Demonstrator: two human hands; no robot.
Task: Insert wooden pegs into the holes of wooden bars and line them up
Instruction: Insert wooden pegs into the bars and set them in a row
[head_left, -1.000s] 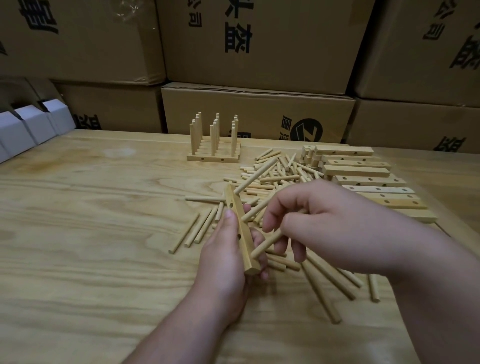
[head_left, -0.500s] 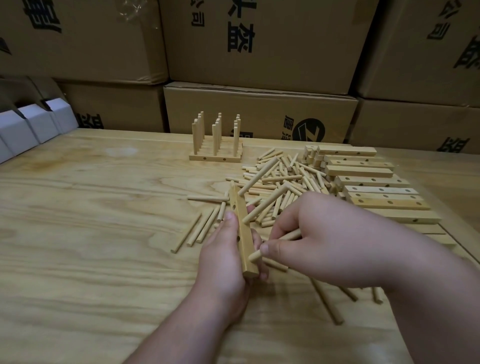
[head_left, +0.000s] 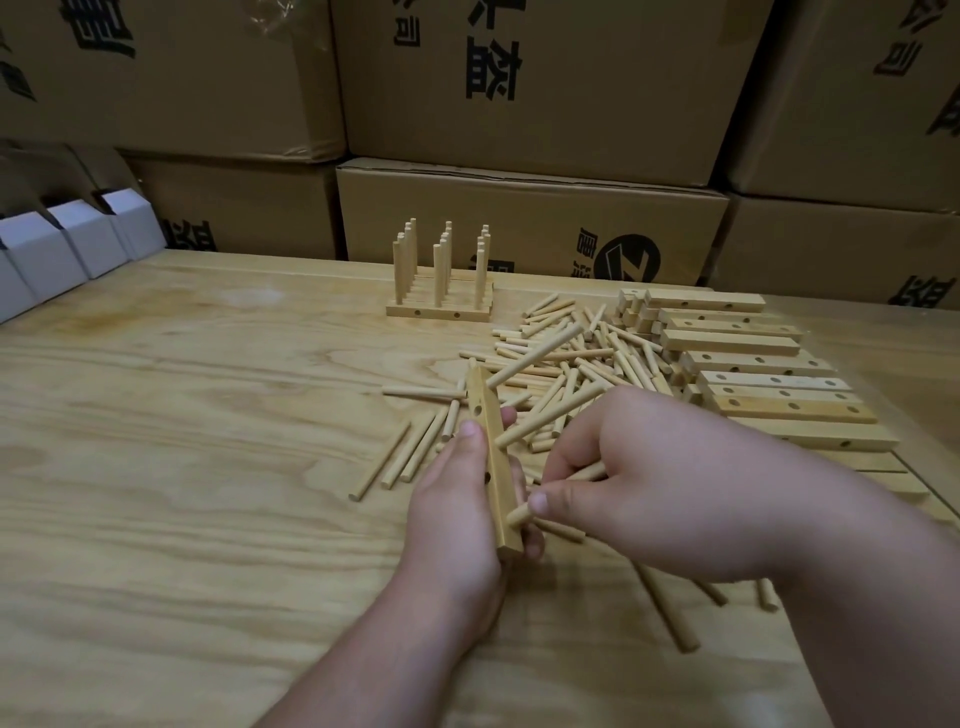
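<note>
**Third peg going into the bar**

I hold the bar (head_left: 492, 462) on edge in my left hand (head_left: 457, 499), thumb on its near face and fingers curled behind, so the hole side faces my right hand. Two pegs (head_left: 537, 353) already stick out of it, slanting up and away to the right. My right hand (head_left: 639, 478) pinches a third peg (head_left: 519, 514) between thumb and fingers, its tip touching the bar near the lower end, likely at the last hole. My right wrist crosses in from the right, just above the surface (head_left: 182, 493). Loose pegs (head_left: 576, 358) and spare bars (head_left: 753, 364) lie within reach beyond; finished bars (head_left: 441, 310) stand in line farther back.
</note>
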